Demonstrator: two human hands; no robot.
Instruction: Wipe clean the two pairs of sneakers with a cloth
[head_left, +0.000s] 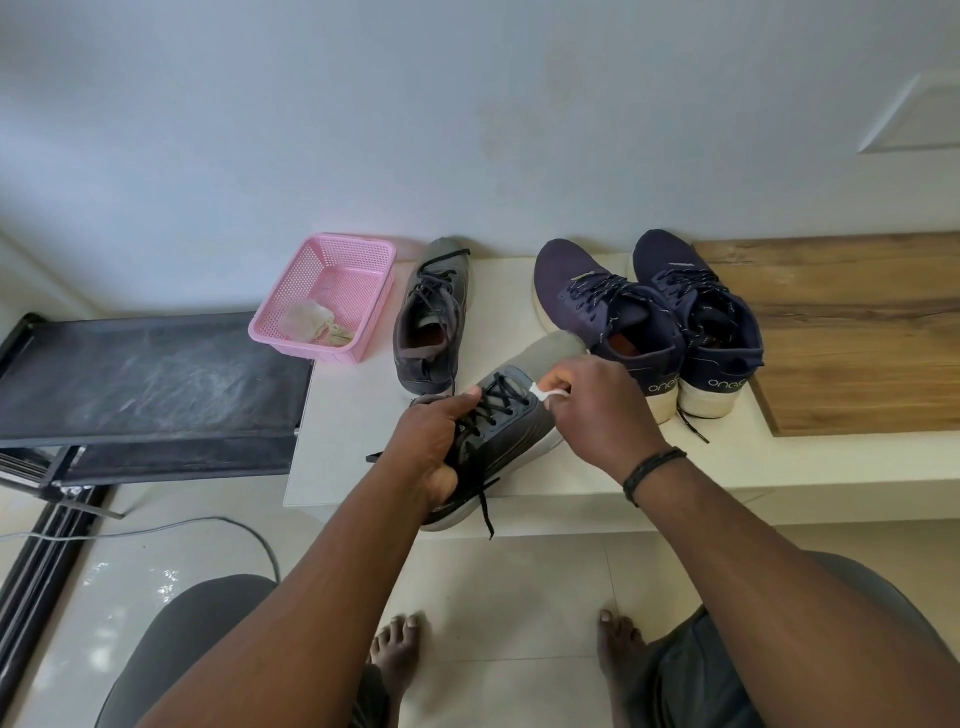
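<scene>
My left hand (431, 447) held the grey sneaker (498, 415) tight around its heel end, tipped up over the edge of the white ledge (519, 291). My right hand (587, 400) pinched a small white cloth (545, 393) against the side of that shoe, up near the laces. Most of the cloth was tucked under my fingers, so I could not tell how big it was.

To do this step well, I judged I should keep the shoe still with the left hand and rub in short strokes along the side and the pale sole.

The other grey sneaker (431, 322) lay on the ledge beside a pink basket (332, 249). The two navy sneakers (649, 312) stood close together to the right. White letters on their heels seemed to read "one8", though they were partly cut off.
</scene>
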